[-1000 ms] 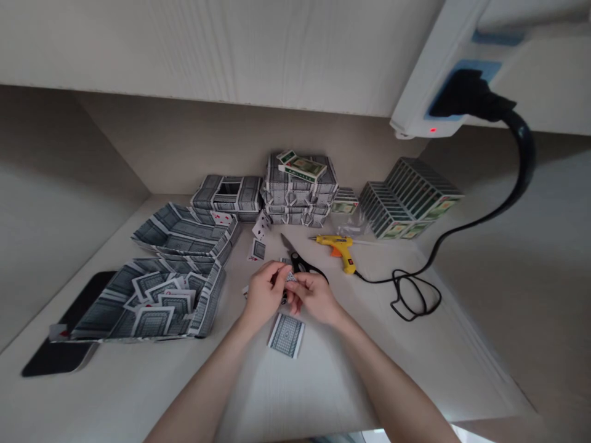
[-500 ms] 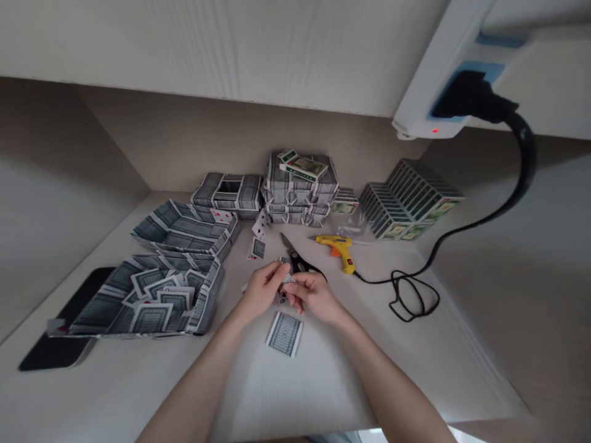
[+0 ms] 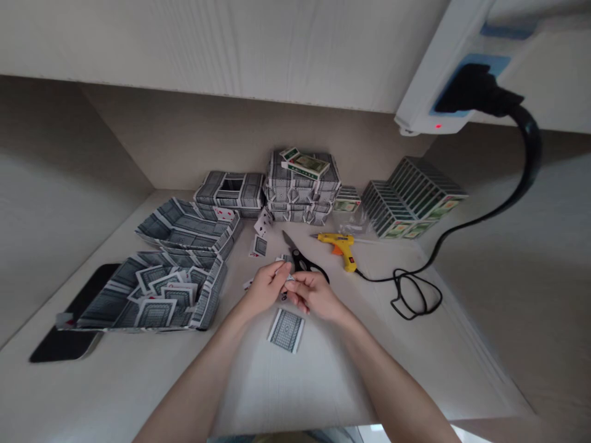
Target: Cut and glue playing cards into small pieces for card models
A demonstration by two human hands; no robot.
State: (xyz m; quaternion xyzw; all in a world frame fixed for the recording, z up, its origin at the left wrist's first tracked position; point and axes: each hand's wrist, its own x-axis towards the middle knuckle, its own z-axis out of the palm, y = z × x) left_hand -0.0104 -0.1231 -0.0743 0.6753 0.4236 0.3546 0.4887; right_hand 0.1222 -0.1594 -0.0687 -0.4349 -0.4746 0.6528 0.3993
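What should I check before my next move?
1. Left hand and right hand share a grip on the card: ok, though it is mostly hidden.
2. Strip light on: ok, red.
3. Glue gun hot: cannot tell.
4. Scissors well clear: not ok, they lie close behind the right hand.
5. Patterned card within reach: ok, nearer you than both hands.
6. Loose cards in near tray: ok.

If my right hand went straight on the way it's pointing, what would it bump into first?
Most likely the left hand: the right hand points forward and leftward, straight at its fingers, with only the held playing card between. Exact depth is hard to judge here.
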